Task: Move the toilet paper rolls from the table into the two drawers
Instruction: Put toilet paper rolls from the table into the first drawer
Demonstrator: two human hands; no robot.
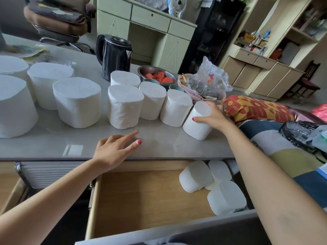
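My right hand (213,116) grips the toilet paper roll (197,121) that stands nearest the right end of the worktop (159,145), thumb on its front and fingers curled over the top; the roll leans a bit to the right and its base touches the surface. My left hand (115,149) hovers loose and empty just over the front edge of the worktop, index finger stretched toward the rolls.

Right beside the held one runs a row of three more rolls (152,105), touching each other, with a fourth roll (125,78) behind them near the black kettle (115,59). Further left sit four bigger-looking rolls (77,101), out to the left edge.

Below the front edge the open drawer (141,200) has three rolls (212,184) tucked into its right side, lying on their sides, the rest of its wooden bottom bare.

Behind the row there's a metal bowl of red fruit chunks (157,76) and a pink basket (194,95) with a crinkly plastic bag (210,76) in it. At the right end lies a red and yellow patterned bag (254,108).
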